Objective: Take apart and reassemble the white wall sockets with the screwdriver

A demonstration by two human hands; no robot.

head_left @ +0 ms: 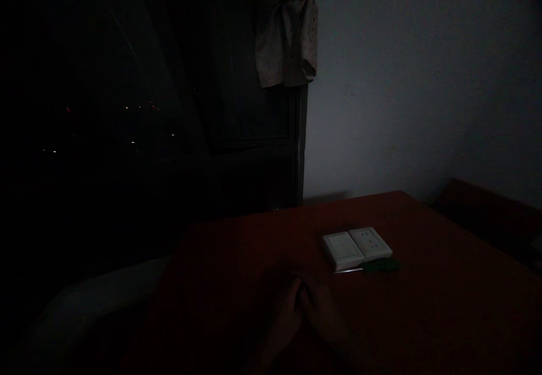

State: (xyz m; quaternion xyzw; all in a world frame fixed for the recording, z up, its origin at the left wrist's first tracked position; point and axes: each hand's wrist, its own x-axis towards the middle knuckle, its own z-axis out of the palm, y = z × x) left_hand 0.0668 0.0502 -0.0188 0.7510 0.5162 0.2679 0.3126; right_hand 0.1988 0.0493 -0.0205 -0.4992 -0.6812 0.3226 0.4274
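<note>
The room is very dark. My left hand (283, 315) and my right hand (325, 313) lie flat on a reddish table (423, 307), side by side with fingertips touching, fingers stretched out and holding nothing. Just beyond my right hand sit two white wall switch or socket plates (355, 247) next to each other. A screwdriver (372, 266) with a dark green handle and a thin metal shaft lies along their near edge.
A pale garment (285, 30) hangs from the top of a dark door or cabinet (249, 109) behind the table. A grey wall (423, 81) stands at the right. A dark wooden piece (486, 214) sits past the table's right edge.
</note>
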